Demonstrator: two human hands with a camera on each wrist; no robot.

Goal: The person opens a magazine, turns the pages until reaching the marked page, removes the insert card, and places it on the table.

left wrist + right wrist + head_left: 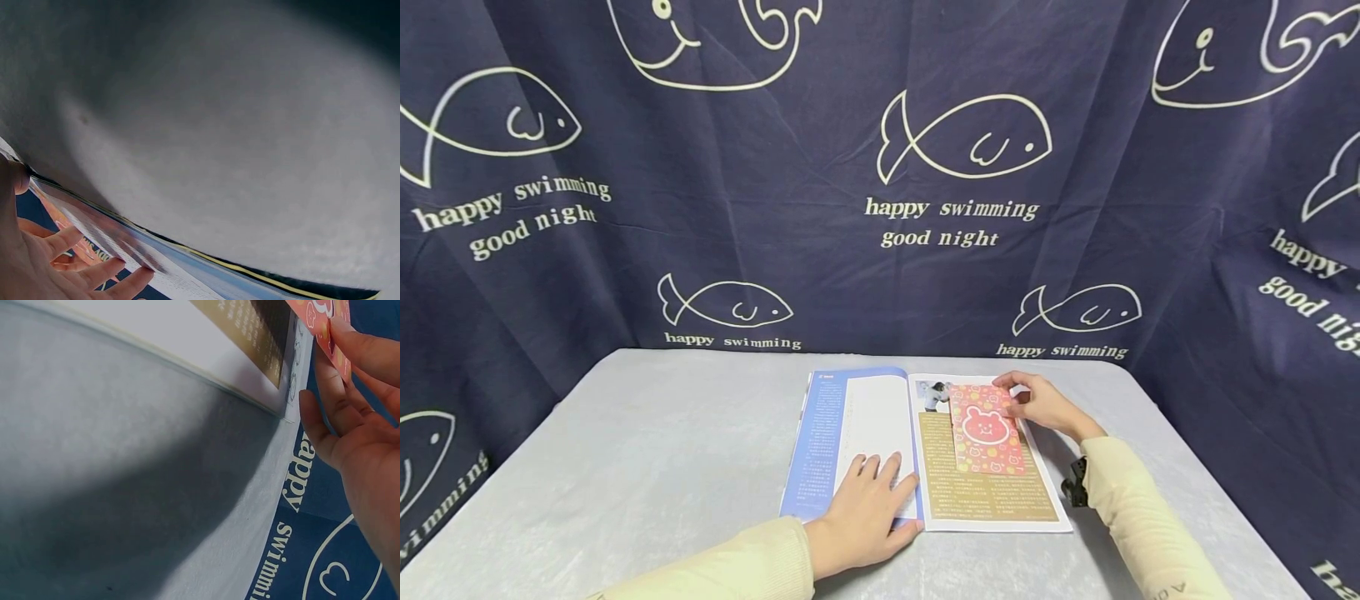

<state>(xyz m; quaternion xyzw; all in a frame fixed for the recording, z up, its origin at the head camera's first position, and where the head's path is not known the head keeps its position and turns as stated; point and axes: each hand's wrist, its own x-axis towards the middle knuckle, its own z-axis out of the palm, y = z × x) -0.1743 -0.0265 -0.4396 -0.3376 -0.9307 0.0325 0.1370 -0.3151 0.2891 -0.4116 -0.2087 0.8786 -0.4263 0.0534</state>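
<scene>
A magazine [985, 504] lies open on the table, with a blue-bordered left page [820, 437] and a brown-and-white right page. My left hand [865, 512] rests on the lower part of the left page with fingers spread, its thumb near the fold. Over the right page is a pink-red card [985, 450] printed with a bear face and small figures. My right hand [1048, 408] pinches this card by its upper right edge. In the right wrist view, the thumb lies on the front of the card [320, 322], with fingers behind it.
A pale grey cloth [685, 450] covers the table. Dark blue curtains [820, 192] with white fish drawings and lettering hang behind it and at both sides. A black band [1075, 483] is at the right wrist, by the cream sleeve [1138, 508].
</scene>
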